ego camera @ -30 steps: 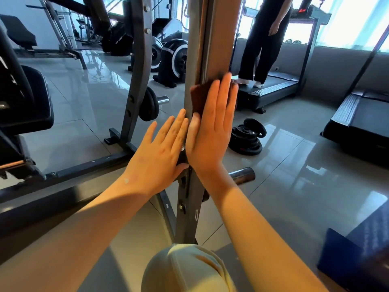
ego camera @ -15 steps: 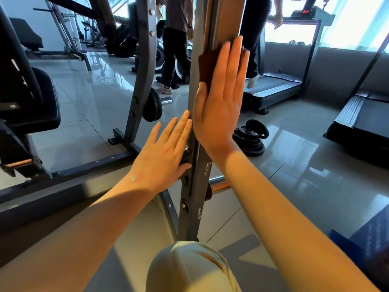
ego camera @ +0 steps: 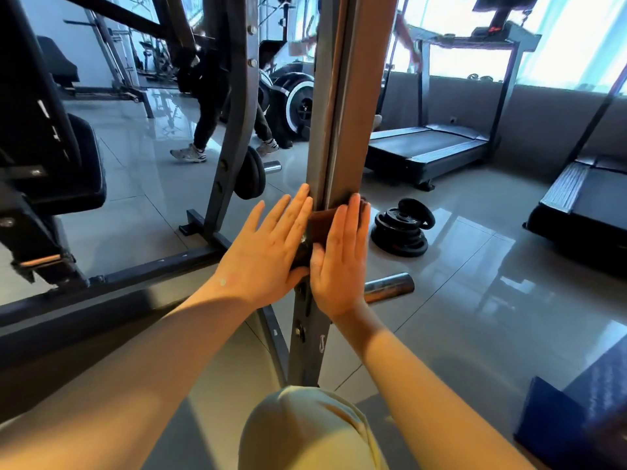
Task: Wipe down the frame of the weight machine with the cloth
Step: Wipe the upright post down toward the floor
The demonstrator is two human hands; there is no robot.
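In the head view we look down at a glossy, pale tiled floor point(ego camera: 492, 300) that mirrors the bright windows along the far right wall. The weight machine's upright post point(ego camera: 342, 113) rises through the middle of the picture, grey metal with a warm light on its right face. Our right hand point(ego camera: 339, 262) lies flat on it with the fingers straight and together, pressing the dark brown cloth point(ego camera: 322, 220) against the post's near face. The cloth shows above the thumb and at the fingertips. Our left hand point(ego camera: 268, 252) lies flat too, with released fingers resting along the post's left edge and the thumb tucked at the post just below the cloth; it grasps nothing.

A chrome peg point(ego camera: 388, 288) sticks out to the right of the post just below our right hand. A stack of black weight plates point(ego camera: 402, 228) sits on the floor just beyond it, with bare tile around them. A treadmill point(ego camera: 424, 147) stands farther right, a second one point(ego camera: 583, 205) is at the right edge, and a blue mat point(ego camera: 576, 412) lies near right. To the left, a low base bar point(ego camera: 152, 269) runs across the floor to a far upright point(ego camera: 237, 113) that carries a plate point(ego camera: 251, 178), and a black padded seat point(ego camera: 78, 171) fills the left edge. A person's legs point(ego camera: 207, 123) cross the far floor behind that upright. Our knee point(ego camera: 305, 429) shows at the bottom, close to the post's foot.

Small white marks point(ego camera: 321, 342) on the lower post and a red display point(ego camera: 493, 28) on the treadmill console are too small to read.
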